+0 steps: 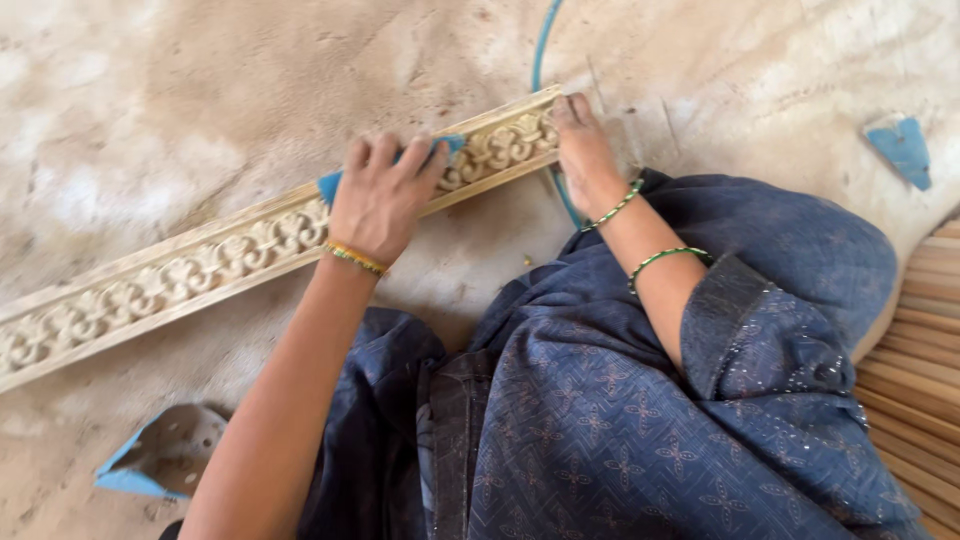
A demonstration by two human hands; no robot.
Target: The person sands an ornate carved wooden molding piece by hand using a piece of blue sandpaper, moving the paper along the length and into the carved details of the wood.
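A long carved wooden moulding (200,265) with a floral pattern lies slanted across the dusty floor, from the left edge up to the top centre. My left hand (383,196) presses a folded piece of blue sandpaper (330,185) flat onto the carving, fingers spread over it. My right hand (583,150), with two green bangles on its wrist, rests on the moulding's upper right end, fingers closed against the wood. My lap in dark blue patterned cloth (640,400) fills the lower right.
A blue hose (541,50) runs up from behind the moulding's end. One scrap of blue sandpaper (160,455) lies at the lower left, another (903,150) at the upper right. Stacked wooden slats (915,350) lie along the right edge.
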